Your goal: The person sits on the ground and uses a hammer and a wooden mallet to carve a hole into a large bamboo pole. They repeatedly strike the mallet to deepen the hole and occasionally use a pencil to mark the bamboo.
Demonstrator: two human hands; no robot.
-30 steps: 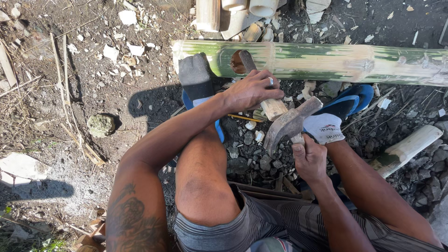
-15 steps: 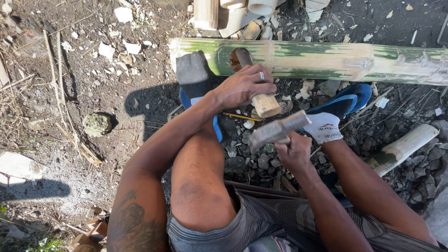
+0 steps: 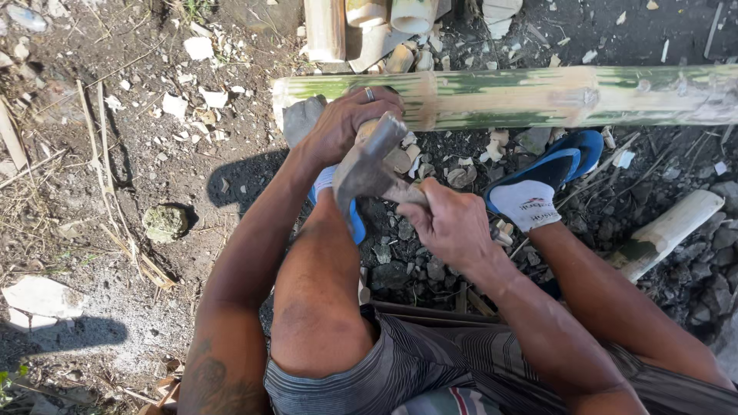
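Observation:
My left hand point(image 3: 346, 123), with a ring on one finger, grips a short piece of wood point(image 3: 393, 157) just in front of a long green bamboo pole point(image 3: 538, 96) that lies across the ground. My right hand point(image 3: 450, 223) is closed on the handle of a grey metal chopping blade point(image 3: 367, 161). The blade is raised and tilted, its edge against the wood under my left hand. Most of the wood piece is hidden by the blade and my fingers.
I sit low with knees bent, feet in white socks and blue sandals point(image 3: 550, 173). Cut bamboo sections point(image 3: 361, 23) lie beyond the pole, a pale bamboo piece point(image 3: 669, 230) at the right. Wood chips, dark stones and a mossy stone point(image 3: 165, 223) litter the dirt.
My right hand has swung the blade up and left, from near my right foot to the wood under my left hand. My left hand stays on the wood.

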